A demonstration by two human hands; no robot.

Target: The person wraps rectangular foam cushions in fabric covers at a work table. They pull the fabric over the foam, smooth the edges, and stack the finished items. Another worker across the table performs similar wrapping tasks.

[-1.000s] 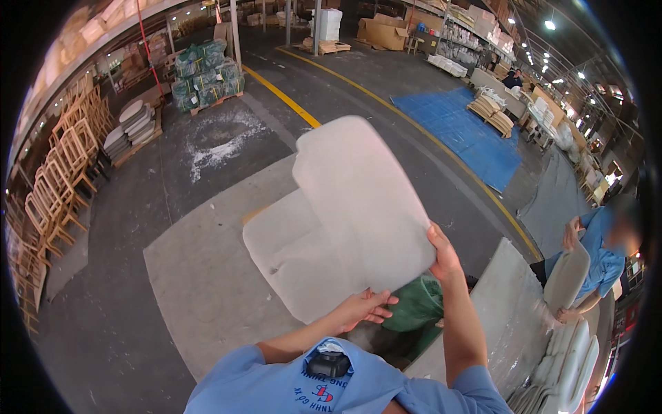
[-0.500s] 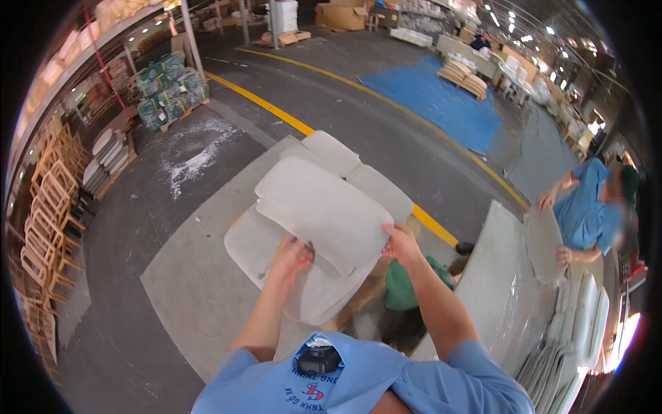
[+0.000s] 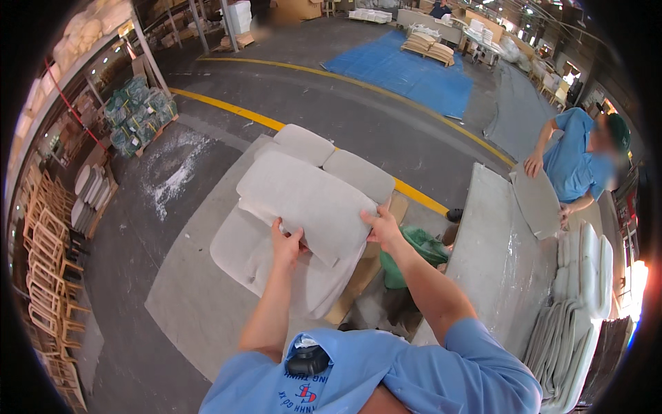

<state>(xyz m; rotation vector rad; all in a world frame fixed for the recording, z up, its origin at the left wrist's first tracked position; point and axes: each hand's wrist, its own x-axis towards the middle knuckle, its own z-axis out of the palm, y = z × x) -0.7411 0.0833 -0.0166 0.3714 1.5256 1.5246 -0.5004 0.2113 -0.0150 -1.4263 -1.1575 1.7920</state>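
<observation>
Workshop floor, concrete w/ yellow line (image 3: 227, 107) running 10 to 4 o'clock; blue tarp (image 3: 407, 69) at 1 o'clock, chair frames (image 3: 48, 262) stacked at 9 o'clock, wrapped bundles (image 3: 141, 114) at 10 o'clock. Worktable (image 3: 496, 269) at 3 o'clock; a co-worker (image 3: 576, 162) there handles another panel.

Pad (image 3: 303, 203): grey, curved, held centre frame, low over the stack (image 3: 276, 265) of like pads. Stack sits on a board (image 3: 362, 279); two more pads (image 3: 331, 159) lie at 12 o'clock of it.

Left hand (image 3: 286, 245): closed on pad's near edge at 7 o'clock, thumb on top, fingers curled under. Right hand (image 3: 383, 228): closed on near-right corner at 4 o'clock, thumb over the edge, rest of fingers hidden under pad.

Step in hand, as I read it: laying pad onto stack. To do well:
- keep both grips until far edge touches down; pad looks light and floppy, will sag if you let one side go.
- square its outline w/ pad below; it sits skewed approx. toward 11 o'clock now.
- lower flat, no drop; green bag (image 3: 414, 252) just at 4 o'clock of stack, keep clear of it.
</observation>
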